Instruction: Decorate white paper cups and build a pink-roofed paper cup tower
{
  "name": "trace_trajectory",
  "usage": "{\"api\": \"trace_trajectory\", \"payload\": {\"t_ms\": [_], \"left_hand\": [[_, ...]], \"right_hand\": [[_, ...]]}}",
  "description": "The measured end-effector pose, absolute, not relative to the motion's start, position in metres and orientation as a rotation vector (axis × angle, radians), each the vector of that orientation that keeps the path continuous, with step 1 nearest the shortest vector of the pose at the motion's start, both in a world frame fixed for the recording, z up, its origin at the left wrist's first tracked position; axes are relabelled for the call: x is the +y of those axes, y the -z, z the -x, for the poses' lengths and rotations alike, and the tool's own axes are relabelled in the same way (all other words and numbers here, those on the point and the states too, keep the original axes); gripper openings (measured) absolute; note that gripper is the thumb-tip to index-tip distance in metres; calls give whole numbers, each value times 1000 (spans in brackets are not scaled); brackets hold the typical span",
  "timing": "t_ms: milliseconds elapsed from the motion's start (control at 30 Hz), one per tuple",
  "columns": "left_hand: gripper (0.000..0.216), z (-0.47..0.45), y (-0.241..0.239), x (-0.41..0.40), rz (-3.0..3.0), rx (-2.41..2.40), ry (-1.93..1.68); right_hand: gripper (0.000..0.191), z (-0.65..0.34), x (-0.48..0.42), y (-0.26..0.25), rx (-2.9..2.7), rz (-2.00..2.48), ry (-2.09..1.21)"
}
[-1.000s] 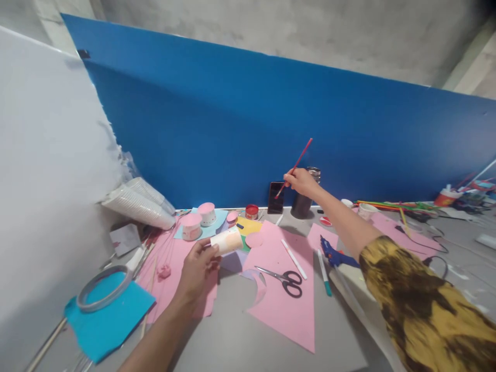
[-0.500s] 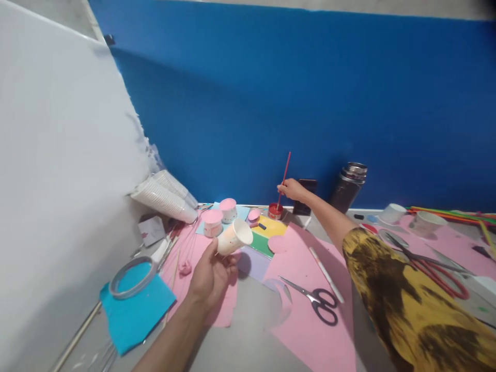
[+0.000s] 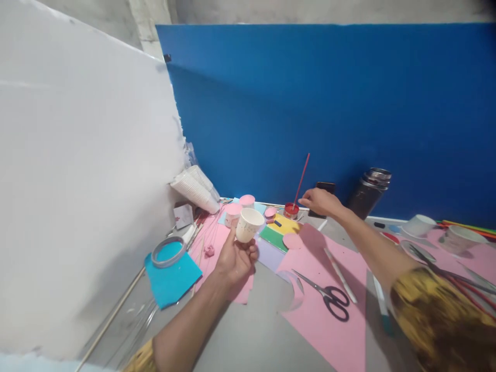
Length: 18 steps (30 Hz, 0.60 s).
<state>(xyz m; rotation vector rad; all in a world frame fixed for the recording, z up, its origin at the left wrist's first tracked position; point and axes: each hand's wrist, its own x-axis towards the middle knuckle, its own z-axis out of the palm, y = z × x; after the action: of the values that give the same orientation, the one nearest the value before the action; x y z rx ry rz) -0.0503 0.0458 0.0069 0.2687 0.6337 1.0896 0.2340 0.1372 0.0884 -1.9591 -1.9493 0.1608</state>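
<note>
My left hand (image 3: 237, 258) is closed around a small white paper cup (image 3: 248, 227) with a speckled print, its mouth tipped towards me. A thin red stick (image 3: 303, 175) leans upright in a small jar of red paint (image 3: 291, 211). Just right of the stick is my right hand (image 3: 320, 200), its fingers loosely bent and apart from the stick, with nothing seen in them. Behind the held cup stand two cups topped with pink discs, one (image 3: 233, 211) partly hidden and another (image 3: 247, 200) farther back.
Black-handled scissors (image 3: 329, 297) and a white marker (image 3: 341, 276) lie on pink paper (image 3: 321, 330). Stacked paper cups (image 3: 196, 188) lean at the left. A grey tape ring (image 3: 168, 252) rests on blue sheets. A dark flask (image 3: 368, 194) stands against the blue board (image 3: 310, 93).
My right hand has let go of the red stick and drawn slightly right; the stick stays in the jar. The held cup has turned more upright. The view has shifted left.
</note>
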Motion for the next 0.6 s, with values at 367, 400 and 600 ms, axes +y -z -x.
{"api": "trace_trajectory", "payload": {"t_ms": [367, 400, 600], "left_hand": [[38, 49, 0, 44, -1011, 1022, -1374], [39, 50, -2, 45, -1158, 1076, -1419], [23, 39, -41, 55, -1999, 1311, -1033]], "right_hand": [[30, -192, -31, -43, -1903, 1670, -324], [29, -196, -30, -39, -1854, 1670, -344], [25, -203, -16, -27, -1730, 1531, -505]]}}
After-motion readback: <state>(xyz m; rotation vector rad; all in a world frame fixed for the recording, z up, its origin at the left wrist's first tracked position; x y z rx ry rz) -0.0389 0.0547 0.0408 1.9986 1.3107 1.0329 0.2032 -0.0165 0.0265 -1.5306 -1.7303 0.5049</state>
